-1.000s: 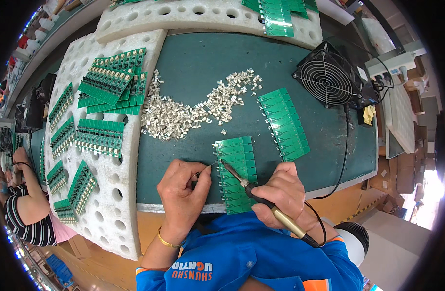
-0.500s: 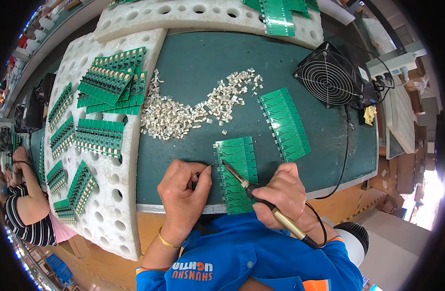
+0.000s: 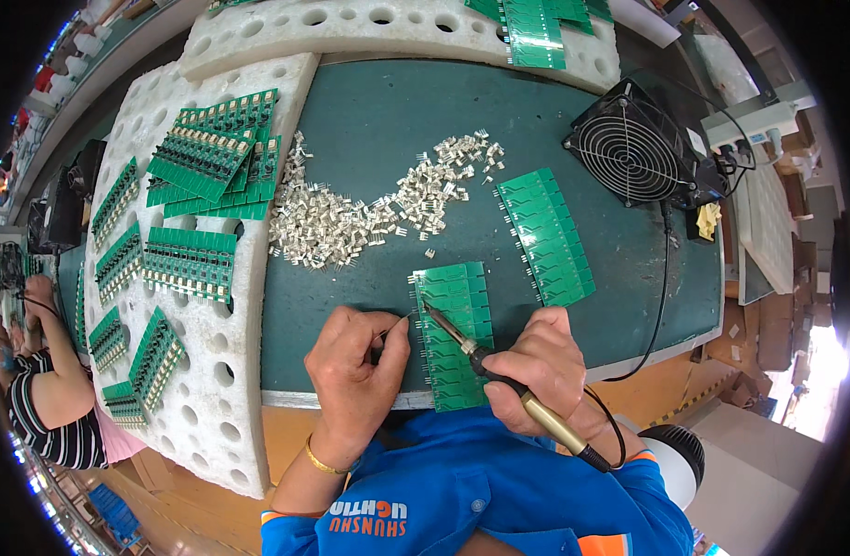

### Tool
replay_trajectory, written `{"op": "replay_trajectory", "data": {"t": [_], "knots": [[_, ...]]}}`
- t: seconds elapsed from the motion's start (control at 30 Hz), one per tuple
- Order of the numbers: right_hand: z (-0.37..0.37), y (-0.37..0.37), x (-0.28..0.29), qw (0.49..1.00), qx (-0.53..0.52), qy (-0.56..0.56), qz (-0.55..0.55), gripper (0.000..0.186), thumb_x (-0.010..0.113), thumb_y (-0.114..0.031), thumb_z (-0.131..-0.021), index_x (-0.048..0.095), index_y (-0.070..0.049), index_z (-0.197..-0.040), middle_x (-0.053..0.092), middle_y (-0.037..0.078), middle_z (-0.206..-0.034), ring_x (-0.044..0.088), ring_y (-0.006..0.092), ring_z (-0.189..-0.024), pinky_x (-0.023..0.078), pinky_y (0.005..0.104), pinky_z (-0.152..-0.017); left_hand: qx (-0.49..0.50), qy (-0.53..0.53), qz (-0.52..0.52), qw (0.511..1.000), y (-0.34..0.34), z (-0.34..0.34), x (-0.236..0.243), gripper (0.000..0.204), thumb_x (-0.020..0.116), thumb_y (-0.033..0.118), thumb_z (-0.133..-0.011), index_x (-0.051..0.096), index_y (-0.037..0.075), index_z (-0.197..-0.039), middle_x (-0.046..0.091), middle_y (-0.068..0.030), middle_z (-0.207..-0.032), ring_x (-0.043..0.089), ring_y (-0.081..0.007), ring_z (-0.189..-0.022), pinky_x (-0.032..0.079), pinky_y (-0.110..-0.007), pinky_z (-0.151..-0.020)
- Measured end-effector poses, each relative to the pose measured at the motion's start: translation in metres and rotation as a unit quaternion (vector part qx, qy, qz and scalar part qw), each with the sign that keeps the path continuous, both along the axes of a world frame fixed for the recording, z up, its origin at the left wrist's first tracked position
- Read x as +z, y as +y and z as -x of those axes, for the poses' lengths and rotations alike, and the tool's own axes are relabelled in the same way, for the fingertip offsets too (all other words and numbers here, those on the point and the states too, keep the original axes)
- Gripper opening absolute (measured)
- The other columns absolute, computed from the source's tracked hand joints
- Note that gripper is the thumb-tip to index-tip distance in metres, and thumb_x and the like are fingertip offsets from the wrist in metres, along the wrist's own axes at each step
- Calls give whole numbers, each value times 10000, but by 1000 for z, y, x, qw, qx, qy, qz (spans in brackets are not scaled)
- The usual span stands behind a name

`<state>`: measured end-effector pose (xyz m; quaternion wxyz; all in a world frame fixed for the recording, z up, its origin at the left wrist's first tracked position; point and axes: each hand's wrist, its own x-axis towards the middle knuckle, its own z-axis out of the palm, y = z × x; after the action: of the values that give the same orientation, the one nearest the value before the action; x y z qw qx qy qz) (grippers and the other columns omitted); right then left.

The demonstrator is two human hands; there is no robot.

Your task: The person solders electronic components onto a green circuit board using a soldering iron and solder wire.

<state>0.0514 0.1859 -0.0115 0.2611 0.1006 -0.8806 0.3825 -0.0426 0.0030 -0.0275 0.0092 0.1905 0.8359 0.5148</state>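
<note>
My right hand (image 3: 541,371) grips a soldering iron (image 3: 509,381) with a black and gold handle. Its tip rests on or just over the left part of a green circuit board (image 3: 454,338), which lies at the table's near edge. At the board's left side my left hand (image 3: 355,363) pinches a thin solder wire (image 3: 409,317) between thumb and forefinger, its end close to the row of pins. Whether wire and tip touch is too small to tell. A second green circuit board (image 3: 547,239) lies to the right, farther back.
White small connectors (image 3: 327,222) lie heaped behind the board. A perforated foam slab (image 3: 207,380) on the left carries several populated boards (image 3: 191,262); another foam slab (image 3: 351,42) spans the back. A black fan (image 3: 629,148) stands at right, its cable (image 3: 664,287) trailing forward. A person (image 3: 59,389) sits far left.
The iron's tip has shifted very slightly across the board. My left hand, with the solder wire, has moved a touch to the right. Both grips are the same.
</note>
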Motion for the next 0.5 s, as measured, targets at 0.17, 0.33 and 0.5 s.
{"op": "replay_trajectory", "data": {"t": [0.17,0.33,0.5], "knots": [[0,0,0,1000,-1,0,1,244,774,-141,-740,652,-54,-934,600,31,-643,521,205,-547,402,369,-666,1,3,10,1000,2,-1,0,84,751,-20,-770,695,40,-788,557,-57,-661,542,-147,-562,421,-285,-502],[-1,-1,2,1000,1,-2,2,237,770,-148,-750,653,-51,-931,602,31,-640,524,204,-544,399,367,-661,1,6,12,1000,2,-1,-1,84,755,-15,-769,697,43,-787,556,-58,-655,543,-151,-562,424,-286,-505],[-3,-1,2,1000,1,-5,8,238,770,-156,-757,654,-46,-933,608,34,-640,527,204,-537,398,366,-654,-5,7,13,1000,1,0,0,88,758,-14,-767,696,46,-786,556,-58,-654,544,-151,-566,425,-288,-506]]}}
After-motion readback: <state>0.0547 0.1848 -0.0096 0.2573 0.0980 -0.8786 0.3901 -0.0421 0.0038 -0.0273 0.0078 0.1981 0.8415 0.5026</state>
